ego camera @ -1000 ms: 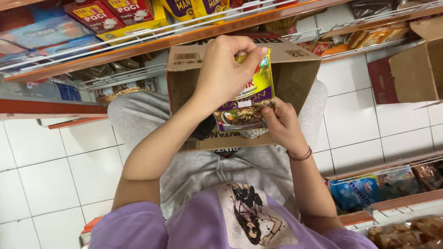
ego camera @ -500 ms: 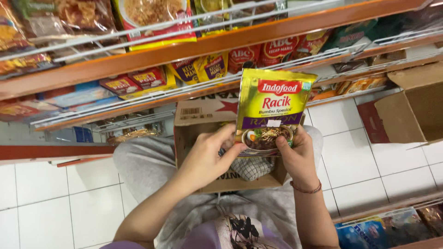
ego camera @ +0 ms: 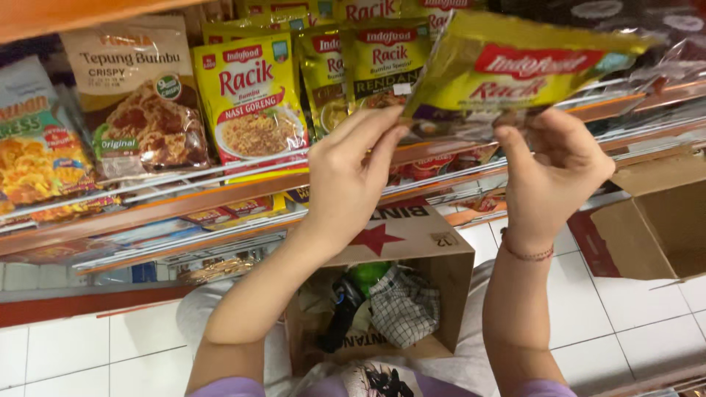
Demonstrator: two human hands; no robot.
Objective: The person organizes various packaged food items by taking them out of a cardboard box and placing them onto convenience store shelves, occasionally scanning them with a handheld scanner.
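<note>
While both arms are raised toward the shelf, the left hand [ego camera: 349, 176] pinches the lower left corner of a yellow-green seasoning sachet [ego camera: 515, 70] between thumb and fingers, and the right hand [ego camera: 551, 173] grips its lower right edge, fingers curled closed on the packet. It is held tilted, up at the level of the upper shelf [ego camera: 220, 195], just in front of a row of like yellow sachets [ego camera: 254, 103] that stand upright behind the wire rail. Left of those stands a paler pouch of coating mix [ego camera: 140, 103]. A thin red bracelet [ego camera: 526, 255] circles the right wrist. Below the hands, on the person's lap, sits an open cardboard box [ego camera: 412, 242] with a checked cloth [ego camera: 404, 305] inside. Another open carton [ego camera: 662, 220] stands on the white tiled floor [ego camera: 66, 353] to the right
</note>
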